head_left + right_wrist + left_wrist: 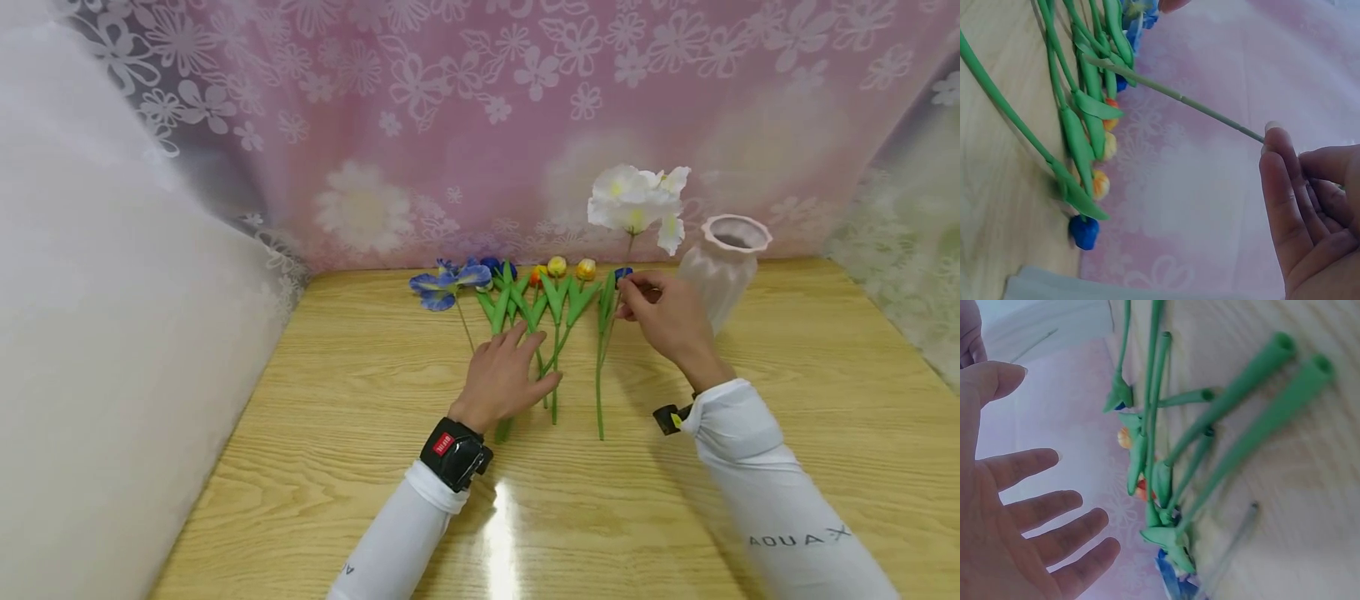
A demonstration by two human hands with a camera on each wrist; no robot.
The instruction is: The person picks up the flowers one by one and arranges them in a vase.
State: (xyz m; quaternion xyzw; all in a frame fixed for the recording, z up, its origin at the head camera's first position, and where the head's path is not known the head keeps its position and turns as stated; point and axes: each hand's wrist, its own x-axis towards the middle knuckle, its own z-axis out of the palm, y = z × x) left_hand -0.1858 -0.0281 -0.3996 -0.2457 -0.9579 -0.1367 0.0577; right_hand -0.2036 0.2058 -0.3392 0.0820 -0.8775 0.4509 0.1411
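Stem (1210, 114), pinched in right hand (667, 321), may pivot within a narrow grip — white bloom (630, 200) striking vase (716, 279) near far edge of worktop (337, 375); left hand (501, 379), fingers spread, grasps nothing.

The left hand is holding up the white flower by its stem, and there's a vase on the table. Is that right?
Not quite: it's the right hand that holds up the white flower by its stem. The head view shows it. The vase is on the table.

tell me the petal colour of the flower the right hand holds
Its petals are white with yellow patches, clearest in the head view.
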